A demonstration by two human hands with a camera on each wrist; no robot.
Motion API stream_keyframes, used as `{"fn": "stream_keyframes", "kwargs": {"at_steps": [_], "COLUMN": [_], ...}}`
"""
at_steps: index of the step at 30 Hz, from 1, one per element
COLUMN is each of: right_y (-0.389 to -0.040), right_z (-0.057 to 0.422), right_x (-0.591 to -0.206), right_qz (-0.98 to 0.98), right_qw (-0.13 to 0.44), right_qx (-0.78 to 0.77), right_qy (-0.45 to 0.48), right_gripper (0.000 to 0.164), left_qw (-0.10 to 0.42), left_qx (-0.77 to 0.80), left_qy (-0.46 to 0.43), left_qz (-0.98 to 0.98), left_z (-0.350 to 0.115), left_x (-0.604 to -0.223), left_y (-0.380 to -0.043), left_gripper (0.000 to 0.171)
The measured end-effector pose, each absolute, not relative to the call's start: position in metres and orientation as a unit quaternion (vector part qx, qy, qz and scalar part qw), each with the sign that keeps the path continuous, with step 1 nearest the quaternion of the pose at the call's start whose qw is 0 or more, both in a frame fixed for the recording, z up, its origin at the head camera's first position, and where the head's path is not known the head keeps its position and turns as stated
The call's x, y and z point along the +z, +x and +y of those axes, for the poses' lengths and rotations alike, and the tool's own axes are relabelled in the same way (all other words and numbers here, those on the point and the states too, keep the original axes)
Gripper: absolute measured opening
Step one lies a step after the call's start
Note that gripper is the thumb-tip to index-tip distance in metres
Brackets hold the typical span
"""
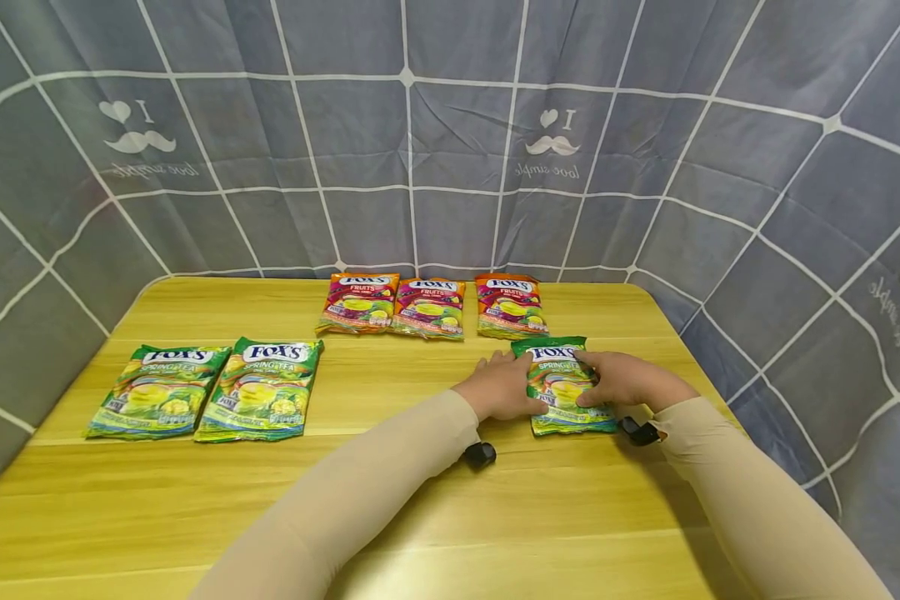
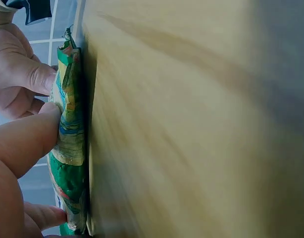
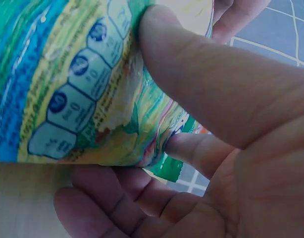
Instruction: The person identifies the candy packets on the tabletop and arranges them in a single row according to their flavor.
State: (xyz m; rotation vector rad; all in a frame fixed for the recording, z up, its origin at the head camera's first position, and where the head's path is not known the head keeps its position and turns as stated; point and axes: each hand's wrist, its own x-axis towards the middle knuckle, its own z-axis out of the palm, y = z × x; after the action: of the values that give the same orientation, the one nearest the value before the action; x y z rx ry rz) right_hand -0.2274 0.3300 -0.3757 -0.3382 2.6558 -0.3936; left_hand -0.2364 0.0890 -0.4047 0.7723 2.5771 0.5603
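Both hands are at a green Fox's Spring Tea candy bag [image 1: 566, 387] on the right part of the table. My left hand [image 1: 501, 387] grips its left edge, the thumb pressing the front. From the other side my right hand [image 1: 621, 379] holds it, and in the right wrist view the thumb [image 3: 177, 54] lies on the printed face with fingers beneath the edge. The left wrist view shows the bag [image 2: 68, 129] edge-on, close to the tabletop. Two more green Spring Tea bags [image 1: 157, 392] lie side by side at the left.
Along the table's back lie three orange-and-purple Fox's Fruits bags, two touching [image 1: 357, 304] and one [image 1: 510, 307] a little apart, just behind the held bag. A grey checked curtain [image 1: 457, 142] surrounds the wooden table [image 1: 420, 500] at the back and sides.
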Motion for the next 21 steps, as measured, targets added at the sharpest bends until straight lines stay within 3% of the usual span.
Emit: {"fn": "stream_keyframes", "kwargs": {"at_steps": [21], "right_y": [-0.221], "right_z": [0.319], "right_x": [-0.371], "right_qz": [0.967], "right_qw": [0.175], "right_qx": [-0.142], "right_qy": [-0.117], "right_gripper": [0.093], "left_qw": [0.195], "left_qx": [0.272], "left_qy": [0.276], "left_qz": [0.901], "left_z": [0.086], "left_x": [-0.404], "left_y": [-0.235], "left_gripper": [0.091]}}
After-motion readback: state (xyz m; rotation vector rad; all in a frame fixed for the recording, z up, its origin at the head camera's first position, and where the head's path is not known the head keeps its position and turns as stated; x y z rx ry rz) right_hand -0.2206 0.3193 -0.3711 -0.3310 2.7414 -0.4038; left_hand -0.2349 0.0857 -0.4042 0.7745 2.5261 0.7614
